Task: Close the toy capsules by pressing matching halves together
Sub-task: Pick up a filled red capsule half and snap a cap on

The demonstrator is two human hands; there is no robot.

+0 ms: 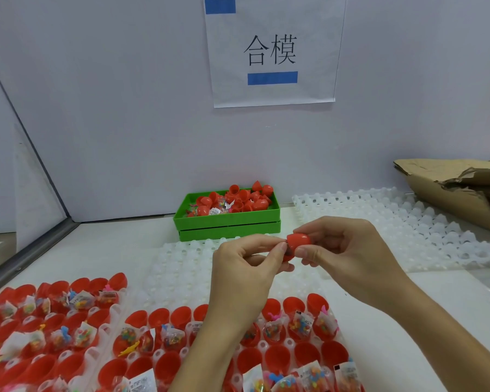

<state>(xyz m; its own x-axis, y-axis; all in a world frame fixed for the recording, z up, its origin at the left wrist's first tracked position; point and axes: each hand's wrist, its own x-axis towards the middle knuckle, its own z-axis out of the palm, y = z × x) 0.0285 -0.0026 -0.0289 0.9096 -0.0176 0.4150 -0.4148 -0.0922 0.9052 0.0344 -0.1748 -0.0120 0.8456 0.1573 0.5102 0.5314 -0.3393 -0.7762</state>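
White tabletop (102,250) fills the scene, backed by a pale wall carrying a paper sign (272,52) with two printed characters and blue strips. At the far edge sits a green bin (227,222) heaped with loose red capsule halves and small toy packets. Empty translucent trays (408,222) lie behind and to the right of the hands, beside a torn cardboard box (464,188). Nearest the viewer, filled trays (91,335) hold rows of open red halves, many with a bagged toy resting inside. Above them, both hands meet in mid-air. The right hand (348,250) pinches a red capsule half (300,241) between curled thumb and forefinger, its dome pointing right. The left hand (244,267) has its fingers curled closely round the matching half (287,257), which is almost wholly hidden; only a sliver of red shows at the thumb tip. The two rims look to be touching or nearly so, with something dark in the gap, possibly the toy packet. The likely trouble lies there: if a corner of the packet sits across the rim, pressing would trap it and the halves would not snap shut. Tilted rims could also slip past each other, and a hard squeeze might then pop one half from the fingertips onto the trays below.
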